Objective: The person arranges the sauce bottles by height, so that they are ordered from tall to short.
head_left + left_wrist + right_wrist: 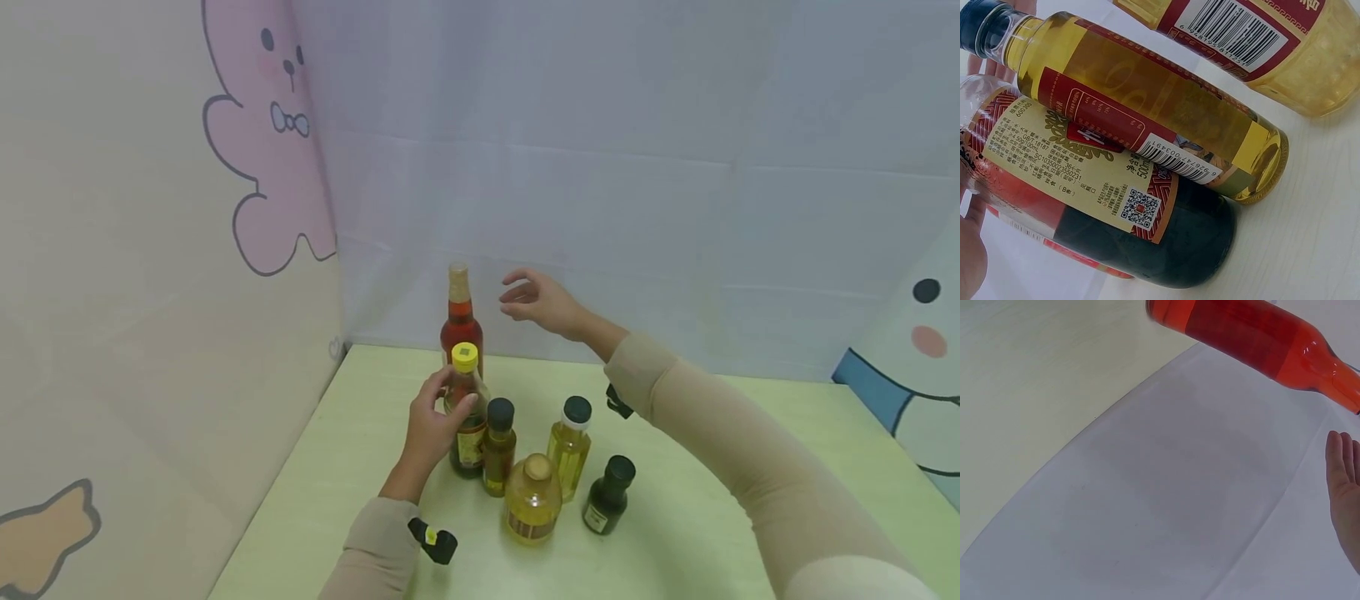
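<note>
My left hand (432, 425) holds a yellow-capped glass bottle (471, 446) of dark liquid, thumb in front and fingers around its upper part. In the left wrist view this bottle (1147, 231) shows a cream and red label, with part of the hand (972, 250) at the left edge. Behind it stands a tall bottle of red liquid (461, 332) with a tan top. My right hand (547, 304) hovers to the right of that bottle's neck, fingers loosely bent and holding nothing. The right wrist view shows the red bottle (1254, 344) apart from the right hand (1346, 487).
Close to the held bottle stands a slim black-capped oil bottle (498, 450). A round yellow bottle (533, 504), another oil bottle (570, 454) and a small dark bottle (607, 500) stand to the right on the pale table (712, 500). Fabric walls (637, 208) border the table.
</note>
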### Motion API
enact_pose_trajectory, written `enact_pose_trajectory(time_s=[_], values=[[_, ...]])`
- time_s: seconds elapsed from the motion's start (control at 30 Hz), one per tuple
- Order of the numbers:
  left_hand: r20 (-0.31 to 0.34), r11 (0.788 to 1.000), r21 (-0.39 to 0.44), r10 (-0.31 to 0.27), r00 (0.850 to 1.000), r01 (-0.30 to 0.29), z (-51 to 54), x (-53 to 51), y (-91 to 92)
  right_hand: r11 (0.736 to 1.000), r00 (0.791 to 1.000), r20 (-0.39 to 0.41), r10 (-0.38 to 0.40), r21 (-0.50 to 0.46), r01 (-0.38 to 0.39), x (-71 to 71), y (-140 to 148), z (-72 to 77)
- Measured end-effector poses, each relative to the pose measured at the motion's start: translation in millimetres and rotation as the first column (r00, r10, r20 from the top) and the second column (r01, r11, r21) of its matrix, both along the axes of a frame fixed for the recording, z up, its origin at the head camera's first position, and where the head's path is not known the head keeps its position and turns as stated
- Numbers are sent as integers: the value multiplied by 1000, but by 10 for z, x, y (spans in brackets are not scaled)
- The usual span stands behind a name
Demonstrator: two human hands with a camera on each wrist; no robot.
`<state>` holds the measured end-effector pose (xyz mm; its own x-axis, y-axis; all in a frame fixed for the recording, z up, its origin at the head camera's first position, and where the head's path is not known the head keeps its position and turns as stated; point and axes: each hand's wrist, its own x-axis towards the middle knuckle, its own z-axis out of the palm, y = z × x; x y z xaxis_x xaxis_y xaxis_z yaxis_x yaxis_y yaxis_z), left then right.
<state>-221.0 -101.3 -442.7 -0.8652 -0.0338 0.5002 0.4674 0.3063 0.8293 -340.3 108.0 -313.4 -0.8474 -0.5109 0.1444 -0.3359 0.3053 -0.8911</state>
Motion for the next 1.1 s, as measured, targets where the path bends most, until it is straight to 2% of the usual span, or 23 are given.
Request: enact_pose_trajectory(time_s=[0.57,0.8,0.93,1.1], values=[[-31,999,-20,38,999,-39,-14,-19,-17,1000,1000,-8,2,-30,-2,221,214,27],[21,1000,-1,15,1000,-15,18,-1,-17,1000,999,-33,-3,-23,3,303,289,50],[19,1000,-8,19,1000,-19,31,1,-18,1000,999,-54,10,-16,-11,366,347,59],[8,1000,5,20,1000,-20,41,1,-33,998,999,-41,17,-52,-19,452,406,38]])
